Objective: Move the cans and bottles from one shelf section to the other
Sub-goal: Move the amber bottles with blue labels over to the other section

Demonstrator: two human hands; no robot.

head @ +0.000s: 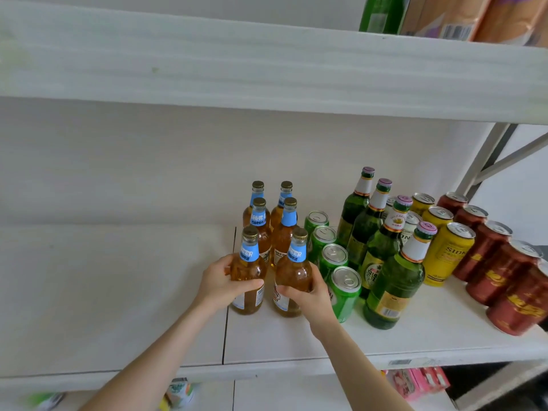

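Six amber glass bottles with blue neck labels and bronze caps (284,232) stand upright in two files of three on the right section of the white shelf (296,339), just right of the dark seam (227,295) that divides it from the left section (112,292).

The left hand (221,284) grips the front-left amber bottle (248,266), its fingers (252,282) clamped round the body with the thumb across the front. The right hand (308,295) grips the front-right amber bottle (294,271) in the same way, fingers curled behind and thumb on the white lower label.

Just beside the right hand runs a file of four green drink cans with silver tops (344,292), the nearest crowding the back of that hand. Beyond them stand four green glass bottles with white-and-red neck labels (397,280), then yellow cans (447,253) and dark red cans (504,277) near the shelf's right end.

Each held bottle's neck label shows the letters "EER". The nearest yellow can reads "SIDN". Above hangs another white shelf board (267,69).
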